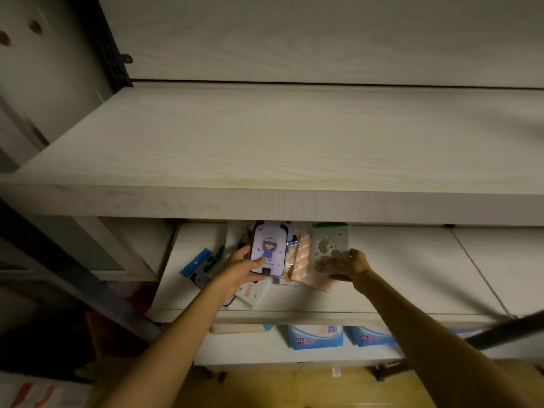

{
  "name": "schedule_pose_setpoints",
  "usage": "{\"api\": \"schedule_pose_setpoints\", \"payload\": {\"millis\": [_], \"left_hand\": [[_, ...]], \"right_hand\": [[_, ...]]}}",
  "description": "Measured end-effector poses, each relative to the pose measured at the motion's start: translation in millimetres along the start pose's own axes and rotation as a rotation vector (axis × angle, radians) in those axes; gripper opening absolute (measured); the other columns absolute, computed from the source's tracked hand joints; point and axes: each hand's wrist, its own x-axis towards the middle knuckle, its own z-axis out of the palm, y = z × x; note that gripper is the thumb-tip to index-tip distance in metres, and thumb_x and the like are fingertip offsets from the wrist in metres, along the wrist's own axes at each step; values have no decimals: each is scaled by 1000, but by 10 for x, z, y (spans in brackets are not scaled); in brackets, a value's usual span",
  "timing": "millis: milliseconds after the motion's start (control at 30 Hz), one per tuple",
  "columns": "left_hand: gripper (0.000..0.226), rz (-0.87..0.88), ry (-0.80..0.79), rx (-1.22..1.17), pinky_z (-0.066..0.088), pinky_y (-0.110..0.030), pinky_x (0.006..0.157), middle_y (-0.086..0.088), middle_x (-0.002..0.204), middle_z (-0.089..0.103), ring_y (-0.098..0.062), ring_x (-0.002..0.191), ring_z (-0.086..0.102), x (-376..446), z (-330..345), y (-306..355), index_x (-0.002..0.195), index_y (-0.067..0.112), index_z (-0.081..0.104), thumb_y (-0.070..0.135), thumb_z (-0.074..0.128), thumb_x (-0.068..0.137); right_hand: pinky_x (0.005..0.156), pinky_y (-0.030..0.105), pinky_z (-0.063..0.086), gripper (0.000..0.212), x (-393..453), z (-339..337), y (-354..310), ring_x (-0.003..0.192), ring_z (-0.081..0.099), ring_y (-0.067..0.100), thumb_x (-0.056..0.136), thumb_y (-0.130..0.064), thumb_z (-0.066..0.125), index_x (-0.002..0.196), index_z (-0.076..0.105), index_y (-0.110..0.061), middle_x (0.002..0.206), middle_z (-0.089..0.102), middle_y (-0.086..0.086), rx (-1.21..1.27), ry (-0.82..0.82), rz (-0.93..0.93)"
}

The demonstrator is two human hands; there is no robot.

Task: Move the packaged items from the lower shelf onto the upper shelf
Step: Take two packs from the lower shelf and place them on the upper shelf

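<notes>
Here, two flat packaged items are held above the lower shelf (pixel 397 260). The lavender package (pixel 269 248), a rounded rectangle printed with a small cartoon figure in a blue coat, has a dark rim and a dark tab at its near end. Its long axis runs from 6 toward 12 o'clock, the far end tucked just under the front edge of the upper shelf (pixel 265 148). The left hand (pixel 241 270) grips it at the near-left corner, thumb pressed across the printed face, fingers closed behind.

At 3 o'clock of it, the grey-green package (pixel 329 248) bears two pale paw-print cutouts and small red marks, with a green header strip at its far end. Its long axis also runs 6 to 12 o'clock, tilted slightly toward 1. The right hand (pixel 351 265) pinches its near edge, thumb on top, fingers curled beneath.

Between and below the two lies a loose heap of packaged items (pixel 303 260) on the lower shelf: a peach ribbed one, a pale green one at 6 o'clock, and a blue-headed package (pixel 196 262) at 9 o'clock.

The upper shelf is pale wood grain. Beneath the lower shelf, blue-and-white packs marked XL (pixel 315 338) show.
</notes>
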Motion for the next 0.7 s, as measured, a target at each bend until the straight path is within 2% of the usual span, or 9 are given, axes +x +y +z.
{"api": "schedule_pose_setpoints", "payload": {"millis": [33, 133, 267, 467, 700], "left_hand": [[28, 7, -10, 0, 60, -25, 70, -4, 122, 66, -29, 107, 69, -10, 15, -14, 113, 30, 59, 10, 66, 94], [31, 20, -63, -36, 61, -34, 80, -9, 126, 66, -30, 112, 67, -20, 75, -91, 118, 25, 61, 7, 65, 94], [43, -5, -139, -40, 59, -47, 90, -10, 126, 68, -33, 111, 68, -44, 243, -199, 130, 20, 59, 3, 67, 91], [41, 1, -190, -25, 61, -42, 81, -10, 122, 71, -31, 105, 71, -140, 795, -372, 127, 16, 61, 1, 67, 90], [38, 42, -279, 60, 57, -50, 94, -6, 121, 72, -28, 108, 70, -503, 1838, -597, 128, 20, 58, 7, 65, 93]], "right_hand": [[70, 44, 61, 63, -60, -27, 15, 98, 70, 38, 77, -26, 80, 128, 54, 1, 119, 66, 23, 57, -17, -11], [79, 48, 60, 57, -303, -119, 79, 101, 69, 39, 79, -13, 76, 129, 52, -1, 122, 64, 24, 126, -37, -12], [77, 44, 60, 37, -675, -306, 207, 104, 68, 37, 90, -8, 64, 126, 54, -7, 118, 65, 20, 196, -16, -30], [76, 43, 61, 36, -1207, -793, 405, 106, 66, 36, 91, -8, 63, 126, 54, -11, 118, 65, 17, 231, 80, -88], [77, 42, 61, 33, -1836, -1552, 714, 101, 70, 31, 90, -9, 65, 122, 57, -16, 114, 69, 13, 252, 138, -162]]}}
